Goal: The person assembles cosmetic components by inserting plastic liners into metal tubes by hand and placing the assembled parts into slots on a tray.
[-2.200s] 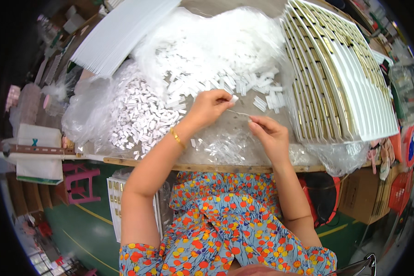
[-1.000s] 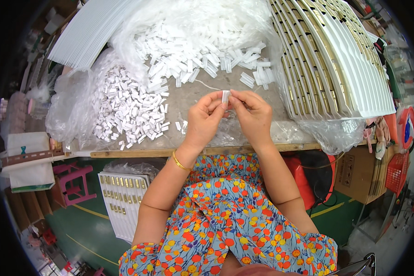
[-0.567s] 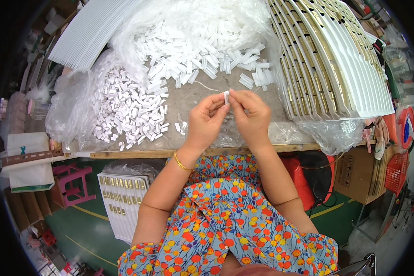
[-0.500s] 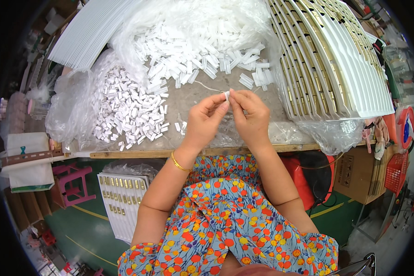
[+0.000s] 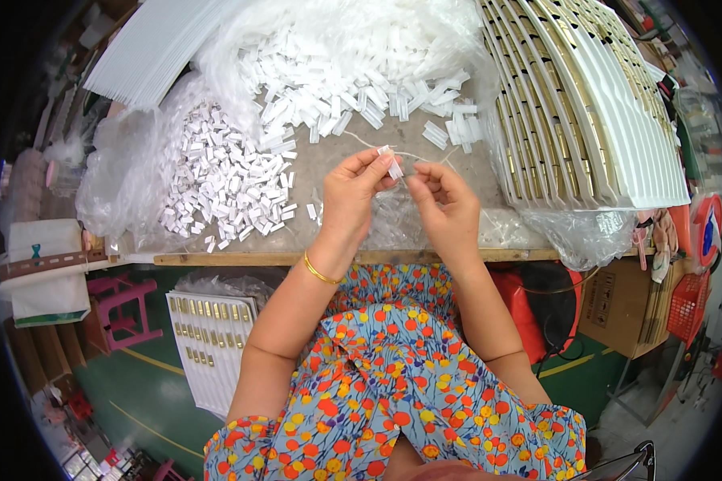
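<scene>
Between the thumb and fingers of my left hand (image 5: 353,188) is a small clear plastic sleeve (image 5: 395,170) with a white end, tilted above the table. My right hand (image 5: 448,200) is just to its right, apart from it. Its fingers are curled, with a small gap between thumb and forefinger, and I see nothing held there. Beyond both hands lies a heap of clear plastic sleeves (image 5: 329,100). Small white blocks (image 5: 229,172) are piled left of my left hand. A thin white cord (image 5: 413,155) runs across the tabletop behind my hands.
Crumpled clear plastic film (image 5: 136,180) borders the piles. At right stand white ridged trays (image 5: 594,120) with rows of gold pieces. A stack of white sheets (image 5: 156,52) is at far left. The table's wooden front edge (image 5: 217,259) runs before me; below is a pink stool (image 5: 128,317).
My hands have drawn apart. The right hand has let go of the sleeve and shifted right; my left hand keeps it, now more plainly visible and tilted.
</scene>
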Motion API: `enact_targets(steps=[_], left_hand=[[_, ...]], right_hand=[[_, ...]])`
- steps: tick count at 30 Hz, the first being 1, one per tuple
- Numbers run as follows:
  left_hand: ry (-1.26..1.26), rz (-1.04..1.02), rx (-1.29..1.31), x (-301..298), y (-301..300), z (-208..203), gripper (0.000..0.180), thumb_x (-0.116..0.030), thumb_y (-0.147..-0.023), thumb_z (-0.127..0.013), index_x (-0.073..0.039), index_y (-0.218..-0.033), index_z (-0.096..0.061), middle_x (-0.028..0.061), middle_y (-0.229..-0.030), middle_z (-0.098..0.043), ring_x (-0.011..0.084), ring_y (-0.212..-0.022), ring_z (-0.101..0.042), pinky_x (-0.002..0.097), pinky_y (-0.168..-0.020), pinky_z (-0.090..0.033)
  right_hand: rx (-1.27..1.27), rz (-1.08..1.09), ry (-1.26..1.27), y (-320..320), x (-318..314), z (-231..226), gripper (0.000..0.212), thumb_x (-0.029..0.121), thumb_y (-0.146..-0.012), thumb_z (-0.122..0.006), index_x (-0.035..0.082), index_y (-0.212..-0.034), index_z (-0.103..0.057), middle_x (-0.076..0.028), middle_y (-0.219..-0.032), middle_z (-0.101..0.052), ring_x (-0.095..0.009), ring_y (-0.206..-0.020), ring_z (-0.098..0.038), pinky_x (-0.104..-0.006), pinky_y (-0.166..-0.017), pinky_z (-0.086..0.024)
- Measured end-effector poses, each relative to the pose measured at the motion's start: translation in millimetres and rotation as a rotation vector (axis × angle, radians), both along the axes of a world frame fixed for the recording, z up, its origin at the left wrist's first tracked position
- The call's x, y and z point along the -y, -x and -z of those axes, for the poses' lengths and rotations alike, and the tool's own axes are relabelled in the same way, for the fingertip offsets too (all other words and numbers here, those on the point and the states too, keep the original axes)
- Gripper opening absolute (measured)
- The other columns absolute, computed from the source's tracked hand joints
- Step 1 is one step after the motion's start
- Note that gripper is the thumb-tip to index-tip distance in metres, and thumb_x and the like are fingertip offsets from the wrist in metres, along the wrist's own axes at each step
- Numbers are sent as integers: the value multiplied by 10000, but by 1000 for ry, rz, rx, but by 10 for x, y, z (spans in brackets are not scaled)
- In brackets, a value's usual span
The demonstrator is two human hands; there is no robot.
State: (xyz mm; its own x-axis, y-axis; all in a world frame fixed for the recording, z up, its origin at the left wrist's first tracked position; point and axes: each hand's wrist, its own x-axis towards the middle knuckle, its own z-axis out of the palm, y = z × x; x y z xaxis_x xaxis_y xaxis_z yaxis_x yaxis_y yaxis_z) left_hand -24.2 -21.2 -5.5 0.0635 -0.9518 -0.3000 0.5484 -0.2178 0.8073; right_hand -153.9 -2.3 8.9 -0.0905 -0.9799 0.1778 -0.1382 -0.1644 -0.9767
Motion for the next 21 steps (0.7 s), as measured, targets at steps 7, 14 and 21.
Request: enact_targets(steps=[7, 14, 21], left_hand=[[35, 27, 4, 41, 71, -14, 187, -83, -824, -613, 32, -971, -606, 118, -902, -641, 152, -816, -615, 252, -689, -505], [11, 36, 102, -22, 4, 271, 234, -57, -819, -606, 55, -1022, -569, 140, -947, -627, 187, -850, -618, 278, -712, -510], [60, 89, 87, -37, 99, 64, 193, -59, -838, -594, 41, -1002, -575, 132, -916, -623, 158, -771, -607, 247, -657, -510]], right_hand=[[-386, -36, 265, 61, 22, 1, 109, -21, -740, -606, 15, -843, -599, -117, -746, -583, -258, -628, -578, -317, -549, -460], [-331, -92, 268, 131, -1, 140, 103, 17, -716, -615, 31, -818, -610, -107, -713, -576, -251, -618, -568, -331, -561, -459], [-513, -217, 309, 558, -211, -762, 111, 98, -742, -629, 37, -829, -598, -101, -726, -567, -280, -678, -581, -368, -590, -464]])
